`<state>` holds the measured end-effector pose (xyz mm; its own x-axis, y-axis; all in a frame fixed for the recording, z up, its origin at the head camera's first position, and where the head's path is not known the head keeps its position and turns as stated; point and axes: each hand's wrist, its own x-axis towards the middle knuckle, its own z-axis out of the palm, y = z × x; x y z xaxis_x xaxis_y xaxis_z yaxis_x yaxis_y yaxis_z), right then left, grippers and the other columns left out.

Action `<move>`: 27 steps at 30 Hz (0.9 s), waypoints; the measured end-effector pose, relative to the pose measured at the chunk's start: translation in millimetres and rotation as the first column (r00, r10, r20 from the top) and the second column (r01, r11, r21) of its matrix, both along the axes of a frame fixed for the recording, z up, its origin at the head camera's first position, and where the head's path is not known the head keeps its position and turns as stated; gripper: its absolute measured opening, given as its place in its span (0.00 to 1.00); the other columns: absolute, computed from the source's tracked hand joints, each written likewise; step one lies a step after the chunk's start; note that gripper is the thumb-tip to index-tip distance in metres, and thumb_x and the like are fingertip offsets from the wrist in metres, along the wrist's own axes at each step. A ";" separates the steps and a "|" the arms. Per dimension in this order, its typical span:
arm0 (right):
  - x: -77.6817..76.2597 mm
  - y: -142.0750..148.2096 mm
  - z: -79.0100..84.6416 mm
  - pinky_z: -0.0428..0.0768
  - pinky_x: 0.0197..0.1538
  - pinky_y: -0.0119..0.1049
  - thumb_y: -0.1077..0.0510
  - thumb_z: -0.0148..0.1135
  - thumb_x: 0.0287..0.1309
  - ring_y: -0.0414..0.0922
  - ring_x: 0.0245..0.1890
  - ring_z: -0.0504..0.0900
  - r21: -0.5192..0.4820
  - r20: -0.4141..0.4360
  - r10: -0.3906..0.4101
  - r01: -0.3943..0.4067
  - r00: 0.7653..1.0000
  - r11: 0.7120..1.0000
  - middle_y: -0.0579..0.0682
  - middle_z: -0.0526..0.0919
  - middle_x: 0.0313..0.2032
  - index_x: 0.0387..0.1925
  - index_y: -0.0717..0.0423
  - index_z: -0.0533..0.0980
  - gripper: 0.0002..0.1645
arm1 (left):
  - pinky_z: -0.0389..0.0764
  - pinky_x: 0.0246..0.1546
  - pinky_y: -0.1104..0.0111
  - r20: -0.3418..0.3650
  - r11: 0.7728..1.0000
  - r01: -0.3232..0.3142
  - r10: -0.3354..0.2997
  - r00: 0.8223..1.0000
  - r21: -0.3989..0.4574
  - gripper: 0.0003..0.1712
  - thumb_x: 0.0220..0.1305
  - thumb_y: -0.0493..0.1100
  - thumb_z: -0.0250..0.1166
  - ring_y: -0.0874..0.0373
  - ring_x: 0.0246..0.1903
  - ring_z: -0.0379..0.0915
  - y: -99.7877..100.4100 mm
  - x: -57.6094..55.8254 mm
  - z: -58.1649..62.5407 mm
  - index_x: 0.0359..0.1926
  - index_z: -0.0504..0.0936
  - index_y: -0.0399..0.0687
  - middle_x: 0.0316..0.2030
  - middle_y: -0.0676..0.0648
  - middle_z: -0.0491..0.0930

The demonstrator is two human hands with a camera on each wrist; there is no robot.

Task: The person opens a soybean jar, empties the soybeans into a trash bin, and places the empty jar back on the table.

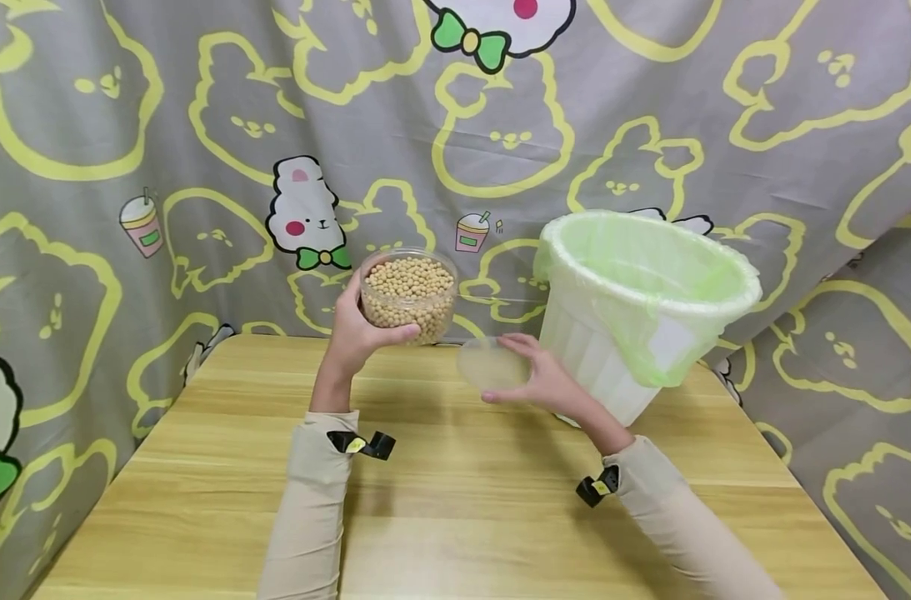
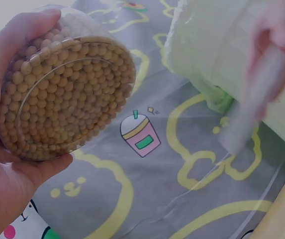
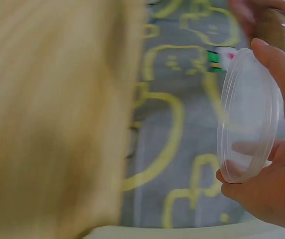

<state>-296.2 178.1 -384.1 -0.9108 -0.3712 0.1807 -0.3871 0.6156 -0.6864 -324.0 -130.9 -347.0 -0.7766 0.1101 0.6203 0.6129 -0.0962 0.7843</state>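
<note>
1. hung across the background: grey curtain (image 1: 395,133), printed with yellow animal outlines.
2. in front of it: table (image 1: 455,508) with a pale wood grain.
3. standing on the table's far right: white bin (image 1: 586,333), lined with a green bag (image 1: 653,337) folded over the rim.
4. reaching in from the near side: beige sleeves (image 1: 308,517).
5. held up off the table, left of the bin: clear jar (image 1: 410,317), open at the top, base turned toward the left wrist camera.
6. wrapped round the jar's side, thumb and fingers spread wide: left hand (image 1: 353,329).
7. pinching by the edge, thumb opposite fingers: right hand (image 1: 541,379).
8. in that pinch, apart from jar and bin: round translucent lid (image 1: 488,365).
9. strapped at both wrists: small black devices (image 1: 365,445).
10. filling most of the jar: pale round beans (image 1: 408,277).
</note>
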 end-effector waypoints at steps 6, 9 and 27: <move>1.2 -3.1 -30.2 0.68 0.70 0.65 0.40 0.83 0.42 0.67 0.73 0.62 0.098 0.081 0.031 -0.039 0.996 0.994 0.66 0.59 0.75 0.75 0.61 0.64 0.63 | 0.79 0.60 0.66 0.011 0.999 -0.029 0.029 1.000 -0.021 0.59 0.38 0.29 0.82 0.52 0.64 0.69 1.5 1.6 1.0 0.74 0.66 0.52 0.69 0.45 0.68; 1.2 -5.3 -41.2 0.70 0.69 0.64 0.40 0.83 0.42 0.68 0.72 0.64 0.135 0.091 0.035 -0.048 0.995 0.990 0.68 0.60 0.74 0.74 0.65 0.64 0.64 | 0.78 0.62 0.64 0.015 0.998 -0.040 0.040 0.999 -0.039 0.59 0.38 0.30 0.83 0.52 0.64 0.69 3.5 1.4 0.5 0.74 0.67 0.53 0.68 0.44 0.69; -15.0 -15.9 -75.2 0.70 0.70 0.61 0.41 0.86 0.35 0.68 0.68 0.69 0.243 0.082 0.051 -0.069 0.995 0.968 0.72 0.67 0.68 0.70 0.71 0.67 0.66 | 0.76 0.63 0.56 0.035 0.993 -0.050 0.054 0.998 -0.105 0.61 0.36 0.32 0.84 0.52 0.62 0.70 16.5 1.1 -1.6 0.74 0.66 0.52 0.65 0.44 0.71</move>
